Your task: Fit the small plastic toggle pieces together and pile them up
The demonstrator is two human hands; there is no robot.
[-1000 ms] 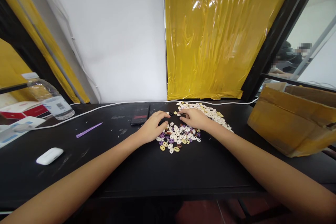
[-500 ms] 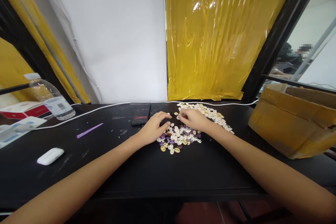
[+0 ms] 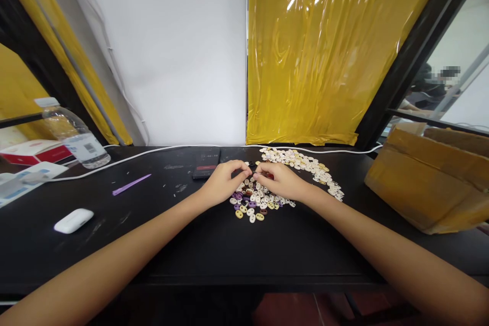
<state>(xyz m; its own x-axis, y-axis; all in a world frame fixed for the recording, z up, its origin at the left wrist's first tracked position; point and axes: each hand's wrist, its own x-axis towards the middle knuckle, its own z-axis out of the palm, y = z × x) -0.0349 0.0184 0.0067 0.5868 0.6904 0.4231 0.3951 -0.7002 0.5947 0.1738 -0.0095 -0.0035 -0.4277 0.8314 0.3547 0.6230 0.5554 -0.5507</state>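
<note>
My left hand [image 3: 225,182] and my right hand [image 3: 280,179] meet fingertip to fingertip above a pile of small oval pieces with holes [image 3: 260,198], coloured white, yellow, purple and brown. The left thumb and forefinger are pinched together; what they hold is too small to name. In my right hand the fingers are also pinched, and a small reddish-brown bit shows between thumb and forefinger, too small to make out. Behind the right hand spreads a band of mostly white and cream oval pieces [image 3: 301,159].
A dark phone [image 3: 206,163] lies behind the left hand. To the left are a purple strip [image 3: 132,184], a white case [image 3: 74,220], a water bottle [image 3: 82,142] and a red-and-white box [image 3: 36,152]. A cardboard box [image 3: 424,178] stands right; a person is beyond the frame.
The fingers of my left hand have closed into a pinch. My right hand has come in beside them, so the fingertips now meet. The camera view has shifted slightly.
</note>
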